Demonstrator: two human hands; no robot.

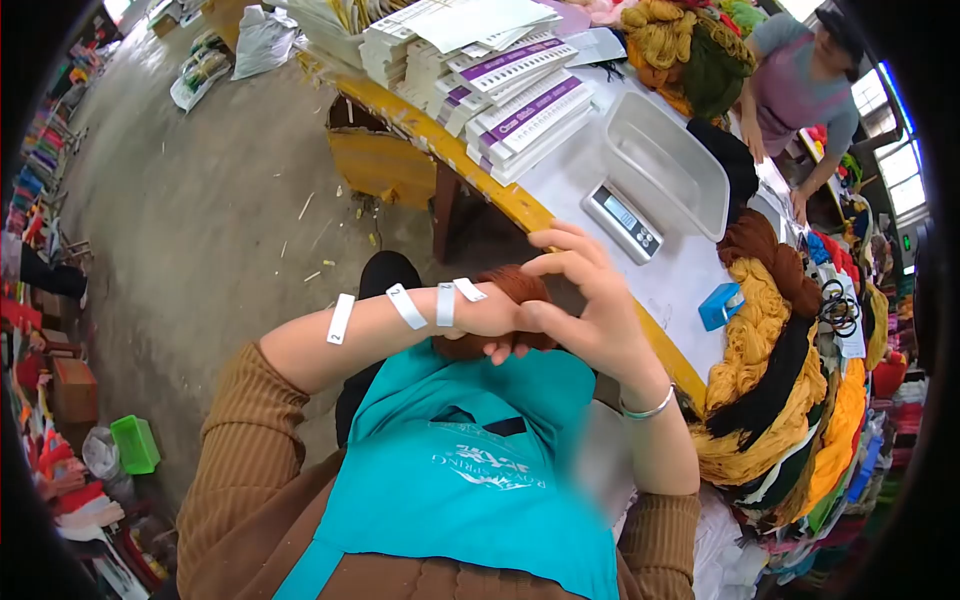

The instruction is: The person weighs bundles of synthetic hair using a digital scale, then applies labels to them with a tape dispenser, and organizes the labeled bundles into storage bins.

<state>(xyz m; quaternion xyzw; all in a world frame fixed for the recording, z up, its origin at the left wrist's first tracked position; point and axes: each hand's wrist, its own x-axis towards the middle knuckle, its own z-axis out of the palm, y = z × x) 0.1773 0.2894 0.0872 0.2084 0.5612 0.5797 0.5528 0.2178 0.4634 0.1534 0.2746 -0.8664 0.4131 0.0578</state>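
Note:
My left hand is closed around a reddish-brown yarn skein, which shows above and below the hand in front of my apron. Several white paper labels are stuck along my left forearm and wrist, two or more marked "2". Close by on the right, my right hand is raised with curved fingers apart, its thumb near the left hand and the skein. No object shows between its fingers. A silver bangle circles the right wrist.
A yellow-edged table holds a digital scale, a clear plastic tub, stacked purple-and-white cards, a blue tape dispenser, black scissors and yellow yarn. Another person stands beyond. A green basket is on the floor.

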